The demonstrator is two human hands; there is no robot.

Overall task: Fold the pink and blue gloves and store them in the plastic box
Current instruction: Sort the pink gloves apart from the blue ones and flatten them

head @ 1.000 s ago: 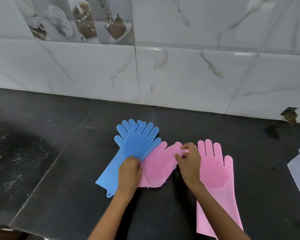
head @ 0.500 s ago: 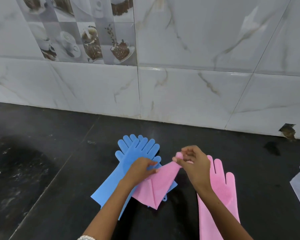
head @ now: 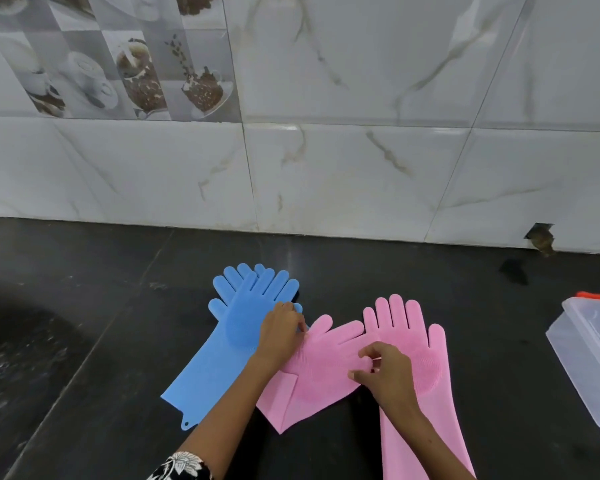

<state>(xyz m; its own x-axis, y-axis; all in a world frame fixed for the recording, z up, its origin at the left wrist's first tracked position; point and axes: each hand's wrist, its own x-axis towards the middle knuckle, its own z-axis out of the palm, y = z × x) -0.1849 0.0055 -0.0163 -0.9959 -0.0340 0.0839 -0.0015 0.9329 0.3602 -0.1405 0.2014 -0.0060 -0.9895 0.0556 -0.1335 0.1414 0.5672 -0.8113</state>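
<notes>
1. L hand [head: 280, 336] pinches thumb-side edge of folded pink glove [head: 321, 370], fingers curled
2. R hand [head: 387, 374] grips its other edge, fingers bent
3. 2nd pink glove [head: 426, 344] flat, just R; blue gloves [head: 243, 323] stacked L
4. Plastic box [head: 589, 355] far R on dark surface [head: 84, 341]

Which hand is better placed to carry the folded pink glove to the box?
Right, probably. The right hand already rests on the folded pink glove, on the side nearer the box at far right. The left hand is at its far edge, beside the blue gloves.
</notes>
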